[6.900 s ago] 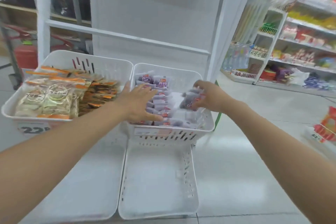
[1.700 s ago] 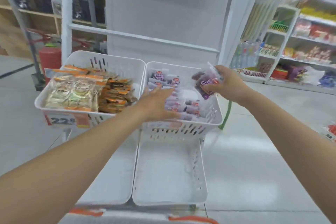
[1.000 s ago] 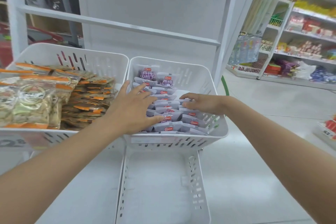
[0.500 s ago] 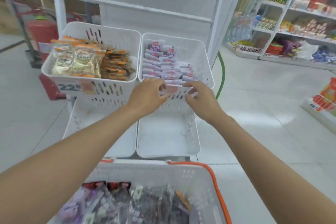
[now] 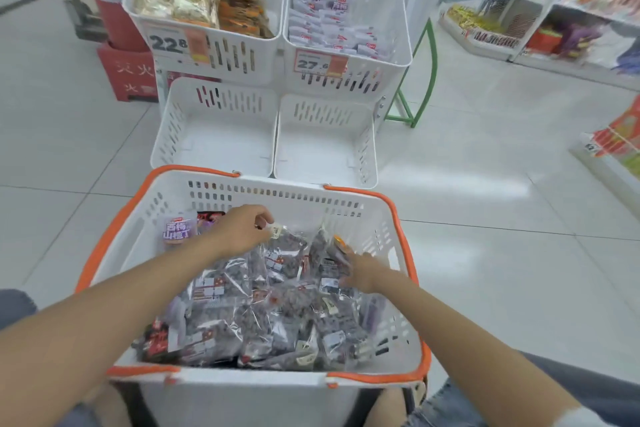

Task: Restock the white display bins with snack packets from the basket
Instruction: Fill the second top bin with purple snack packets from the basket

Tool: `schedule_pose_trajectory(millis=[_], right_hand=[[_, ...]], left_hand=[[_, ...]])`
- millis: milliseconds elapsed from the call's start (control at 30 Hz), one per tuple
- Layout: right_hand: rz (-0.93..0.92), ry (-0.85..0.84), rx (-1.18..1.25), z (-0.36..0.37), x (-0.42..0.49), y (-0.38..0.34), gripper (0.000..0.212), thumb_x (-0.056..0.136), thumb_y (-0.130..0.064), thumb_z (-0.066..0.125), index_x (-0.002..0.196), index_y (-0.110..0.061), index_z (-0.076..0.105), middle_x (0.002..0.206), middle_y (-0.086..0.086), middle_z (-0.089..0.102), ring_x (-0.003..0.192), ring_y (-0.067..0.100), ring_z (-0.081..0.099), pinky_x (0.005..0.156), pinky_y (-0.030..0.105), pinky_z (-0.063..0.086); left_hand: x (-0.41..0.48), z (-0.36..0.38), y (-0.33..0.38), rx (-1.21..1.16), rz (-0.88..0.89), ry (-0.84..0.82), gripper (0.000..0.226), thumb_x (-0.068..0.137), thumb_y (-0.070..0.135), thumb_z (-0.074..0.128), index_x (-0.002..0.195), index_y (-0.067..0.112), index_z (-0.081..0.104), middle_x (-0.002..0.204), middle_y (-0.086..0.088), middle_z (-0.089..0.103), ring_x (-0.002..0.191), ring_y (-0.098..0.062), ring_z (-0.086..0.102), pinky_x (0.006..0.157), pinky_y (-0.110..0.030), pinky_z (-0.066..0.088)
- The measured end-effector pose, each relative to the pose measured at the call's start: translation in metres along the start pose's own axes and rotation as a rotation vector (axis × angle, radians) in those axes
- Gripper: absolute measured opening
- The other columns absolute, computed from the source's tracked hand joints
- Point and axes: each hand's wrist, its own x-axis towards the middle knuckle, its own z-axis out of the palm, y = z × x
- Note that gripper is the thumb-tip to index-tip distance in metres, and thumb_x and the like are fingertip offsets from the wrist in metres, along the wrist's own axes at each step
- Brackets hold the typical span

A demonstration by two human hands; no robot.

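Note:
A white basket with an orange rim [image 5: 398, 211] sits in front of me, full of clear snack packets [image 5: 242, 315] of dark purple pieces. My left hand [image 5: 239, 230] is inside it near the far wall, fingers curled and pinching the top edge of one packet [image 5: 287, 246]. My right hand [image 5: 362, 272] reaches in from the right, its fingertips buried among the packets, so its grip is hidden. Beyond the basket stand the white display bins: the upper right bin [image 5: 391, 17] holds purple-and-white packets. The lower left bin [image 5: 214, 135] and lower right bin [image 5: 325, 146] hold nothing.
The upper left bin [image 5: 263, 55] holds orange and beige packets behind a 22.8 price tag. A red fire-equipment box [image 5: 128, 73] stands left of the bins and a green frame [image 5: 415, 97] right of them. Stocked shelves [image 5: 554, 10] line the far right. A low display [image 5: 616, 142] is at the right edge.
Both hands left the front of the upper right bin and dropped into the basket. My view tilted down, so the basket now fills the lower frame.

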Motion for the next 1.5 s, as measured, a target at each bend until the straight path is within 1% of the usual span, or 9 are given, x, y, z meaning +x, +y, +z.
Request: schedule_pose_trajectory(millis=[233, 333, 433, 633, 700, 900, 1067, 1333, 1500], right_hand=[[-0.018, 0.362, 0.636, -0.033, -0.016, 0.003, 0.043, 0.086, 0.002, 0.056, 0.126, -0.011, 0.062, 0.124, 0.012, 0.062, 0.101, 0.027, 0.064, 0.094, 0.033, 0.051], [-0.193, 0.072, 1.322, -0.061, -0.035, -0.017, 0.065, 0.087, 0.007, 0.061, 0.144, -0.015, 0.037, 0.1, 0.018, 0.067, 0.086, 0.031, 0.067, 0.094, 0.044, 0.053], [-0.328, -0.224, 1.486, -0.069, -0.048, -0.018, 0.047, 0.095, -0.006, 0.056, 0.138, -0.015, 0.039, 0.119, 0.024, 0.065, 0.109, 0.035, 0.065, 0.1, 0.04, 0.05], [-0.157, -0.208, -0.347, -0.008, -0.02, 0.012, 0.102, 0.078, -0.039, 0.077, 0.155, -0.031, 0.01, 0.156, 0.01, 0.029, 0.145, 0.033, 0.023, 0.119, 0.051, 0.015], [-0.166, -0.223, -0.628, 0.016, -0.018, 0.014, 0.08, 0.081, -0.031, 0.074, 0.149, -0.027, 0.033, 0.152, 0.012, 0.034, 0.14, 0.033, 0.032, 0.118, 0.05, 0.021], [-0.264, 0.202, 0.237, -0.038, -0.019, 0.008, 0.028, 0.082, 0.007, 0.057, 0.087, -0.012, 0.077, 0.087, -0.004, 0.068, 0.084, 0.017, 0.064, 0.08, 0.031, 0.052], [-0.385, 0.46, 1.033, -0.067, -0.037, -0.045, 0.028, 0.082, 0.004, 0.067, 0.099, -0.018, 0.071, 0.102, 0.004, 0.069, 0.079, 0.015, 0.066, 0.072, 0.031, 0.057], [-0.479, 0.25, 1.247, -0.067, -0.041, -0.072, 0.075, 0.081, -0.001, 0.073, 0.143, -0.027, 0.04, 0.119, 0.003, 0.061, 0.096, 0.023, 0.068, 0.085, 0.036, 0.056], [-0.306, 0.732, 1.262, -0.084, -0.043, -0.068, 0.047, 0.082, -0.005, 0.074, 0.125, -0.019, 0.059, 0.094, 0.002, 0.065, 0.078, 0.018, 0.062, 0.075, 0.023, 0.056]], left_hand=[[-0.011, 0.017, 0.014, -0.121, 0.027, -0.054, 0.036, 0.086, 0.021, 0.074, 0.117, 0.027, 0.058, 0.127, 0.003, 0.057, 0.107, -0.012, 0.057, 0.095, -0.035, 0.051], [-0.015, 0.034, 0.043, -0.168, 0.122, -0.157, 0.082, 0.072, 0.032, 0.085, 0.142, 0.034, 0.042, 0.145, 0.014, 0.038, 0.125, -0.008, 0.044, 0.106, -0.037, 0.043], [-0.011, 0.046, 0.047, -0.338, 0.025, -0.014, 0.062, 0.082, 0.021, 0.078, 0.138, 0.02, 0.049, 0.128, -0.001, 0.06, 0.098, -0.014, 0.062, 0.087, -0.036, 0.056], [-0.003, 0.035, 0.016, -0.657, -0.313, -0.061, 0.041, 0.087, 0.016, 0.073, 0.122, 0.012, 0.052, 0.111, -0.004, 0.063, 0.094, -0.02, 0.067, 0.079, -0.036, 0.06], [-0.004, 0.035, 0.008, -0.679, -0.348, -0.081, 0.039, 0.087, 0.019, 0.072, 0.121, 0.013, 0.052, 0.111, -0.007, 0.063, 0.092, -0.019, 0.066, 0.071, -0.031, 0.058], [-0.007, 0.029, -0.007, -0.573, -0.309, -0.052, 0.027, 0.094, 0.027, 0.064, 0.116, 0.018, 0.052, 0.105, -0.006, 0.064, 0.073, -0.015, 0.057, 0.057, -0.025, 0.042], [-0.005, 0.03, 0.01, -1.01, -0.364, -0.271, 0.073, 0.08, 0.048, 0.07, 0.143, 0.028, 0.037, 0.145, -0.011, 0.047, 0.125, -0.029, 0.054, 0.093, -0.051, 0.053], [-0.006, 0.018, 0.036, -1.32, -0.291, -0.192, 0.064, 0.077, 0.023, 0.073, 0.134, 0.014, 0.047, 0.096, -0.01, 0.074, 0.086, -0.024, 0.073, 0.07, -0.04, 0.06], [-0.007, 0.006, 0.029, -1.334, -0.372, -0.19, 0.039, 0.091, 0.034, 0.058, 0.122, 0.01, 0.053, 0.105, -0.017, 0.071, 0.099, -0.031, 0.069, 0.087, -0.053, 0.055]])
